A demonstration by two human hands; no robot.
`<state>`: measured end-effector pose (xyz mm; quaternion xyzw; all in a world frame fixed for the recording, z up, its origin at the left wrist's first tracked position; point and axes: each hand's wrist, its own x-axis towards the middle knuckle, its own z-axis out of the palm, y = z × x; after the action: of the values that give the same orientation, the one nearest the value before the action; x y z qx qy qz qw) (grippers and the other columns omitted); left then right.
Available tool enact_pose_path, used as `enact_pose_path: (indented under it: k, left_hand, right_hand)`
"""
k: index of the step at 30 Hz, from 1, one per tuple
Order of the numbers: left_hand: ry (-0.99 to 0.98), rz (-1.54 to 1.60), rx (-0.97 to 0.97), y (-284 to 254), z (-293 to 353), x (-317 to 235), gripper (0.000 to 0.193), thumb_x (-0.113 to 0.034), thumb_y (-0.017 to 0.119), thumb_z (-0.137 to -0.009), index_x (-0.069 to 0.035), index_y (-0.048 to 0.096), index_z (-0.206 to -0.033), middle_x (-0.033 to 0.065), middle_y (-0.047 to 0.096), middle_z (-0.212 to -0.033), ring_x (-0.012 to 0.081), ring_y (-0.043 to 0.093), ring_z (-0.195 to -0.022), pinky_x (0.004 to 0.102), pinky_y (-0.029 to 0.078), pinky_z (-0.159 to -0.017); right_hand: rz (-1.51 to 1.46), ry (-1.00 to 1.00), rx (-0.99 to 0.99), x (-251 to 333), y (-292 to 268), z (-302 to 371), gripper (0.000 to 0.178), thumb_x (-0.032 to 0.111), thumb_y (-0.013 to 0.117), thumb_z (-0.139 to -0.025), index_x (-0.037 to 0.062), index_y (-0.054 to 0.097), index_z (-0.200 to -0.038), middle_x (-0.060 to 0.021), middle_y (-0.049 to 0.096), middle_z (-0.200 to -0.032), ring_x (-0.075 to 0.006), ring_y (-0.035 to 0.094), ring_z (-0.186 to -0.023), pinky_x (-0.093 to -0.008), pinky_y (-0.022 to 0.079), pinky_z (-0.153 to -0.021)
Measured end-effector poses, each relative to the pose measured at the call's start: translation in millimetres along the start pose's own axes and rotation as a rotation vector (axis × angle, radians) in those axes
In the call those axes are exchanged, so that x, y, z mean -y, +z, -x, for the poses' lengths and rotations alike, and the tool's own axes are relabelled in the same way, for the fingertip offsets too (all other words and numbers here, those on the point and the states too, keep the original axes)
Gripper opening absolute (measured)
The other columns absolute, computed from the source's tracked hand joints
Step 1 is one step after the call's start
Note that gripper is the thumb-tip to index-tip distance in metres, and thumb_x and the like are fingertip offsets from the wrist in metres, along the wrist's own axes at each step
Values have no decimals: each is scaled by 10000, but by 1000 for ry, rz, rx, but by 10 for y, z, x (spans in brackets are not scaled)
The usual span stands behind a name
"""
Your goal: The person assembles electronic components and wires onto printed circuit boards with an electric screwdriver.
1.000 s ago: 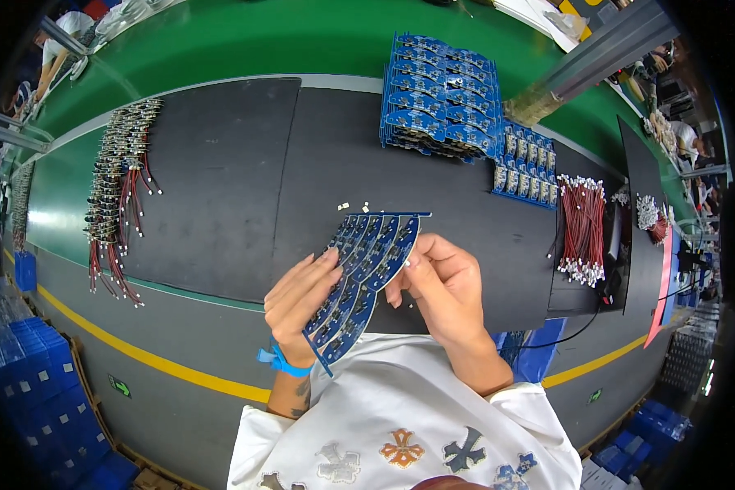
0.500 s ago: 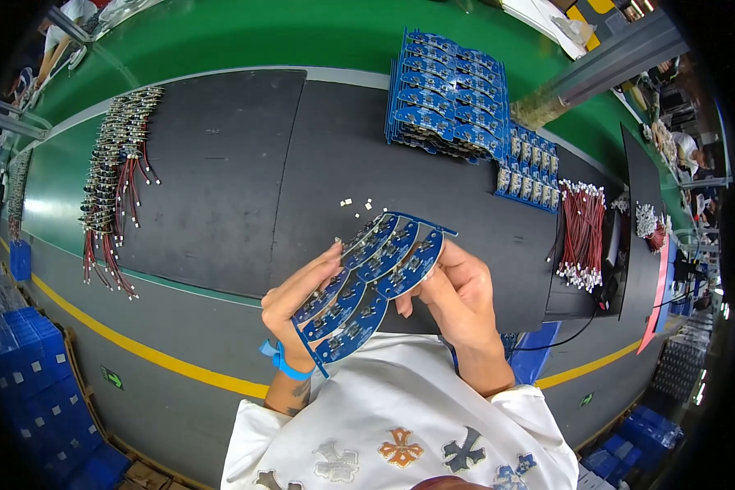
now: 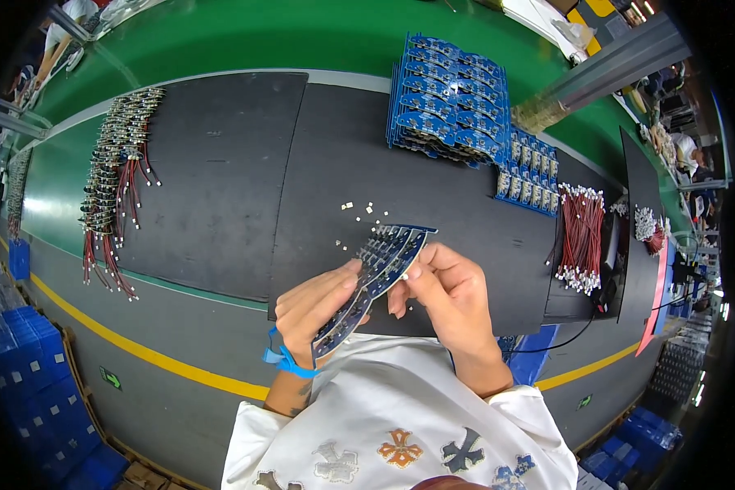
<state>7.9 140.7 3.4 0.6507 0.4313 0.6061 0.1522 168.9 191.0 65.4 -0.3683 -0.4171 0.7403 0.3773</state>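
Between my hands, above the near edge of the black mat, is a blue circuit board panel [image 3: 366, 286] made up of several curved boards. It is steeply tilted, so its face shows only as a narrow slant. My left hand [image 3: 318, 304], with a blue band at the wrist, is closed on its left side. My right hand [image 3: 447, 287] pinches its right edge between thumb and fingers. Small pale chips [image 3: 370, 210] lie scattered on the mat just beyond the panel.
A tall stack of blue circuit panels [image 3: 449, 98] stands at the far right, beside smaller panels [image 3: 528, 170]. Further right lies a bundle of red wires with white connectors [image 3: 581, 237]. Wired board assemblies [image 3: 114, 163] line the left. A metal post [image 3: 604, 69] rises at the back right.
The panel has been tipped from facing me to nearly edge-on. My left hand has shifted slightly right, and more pale chips show on the mat.
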Motion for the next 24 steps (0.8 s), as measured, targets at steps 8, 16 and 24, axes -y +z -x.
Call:
enact_pose_path:
  k: [8, 16, 24]
  left_hand:
    - [-481, 208, -648, -63, 111, 45, 302, -182, 544, -877, 38, 473, -1072, 165, 573, -964, 261, 615, -769, 393, 564, -642]
    - [-965, 660, -629, -102, -28, -180, 356, -316, 492, -899, -18, 479, -1095, 124, 580, -957, 230, 622, -734, 375, 567, -534]
    - [-1072, 1050, -564, -61, -84, -215, 394, -317, 352, -944, 3, 496, -1124, 134, 585, -1041, 248, 615, -895, 383, 562, -692]
  right_hand:
    - [115, 36, 2, -111, -95, 75, 132, 89, 535, -878, -42, 549, -891, -71, 599, -745, -110, 574, -641, -229, 473, -568]
    - [976, -266, -215, -378, -331, -25, 108, 37, 555, -837, -56, 608, -830, -91, 607, -734, -96, 543, -584, -242, 415, -487]
    - [277, -68, -256, -520, -396, 122, 139, 37, 503, -880, -38, 617, -906, -50, 614, -728, -49, 522, -592, -171, 399, -505]
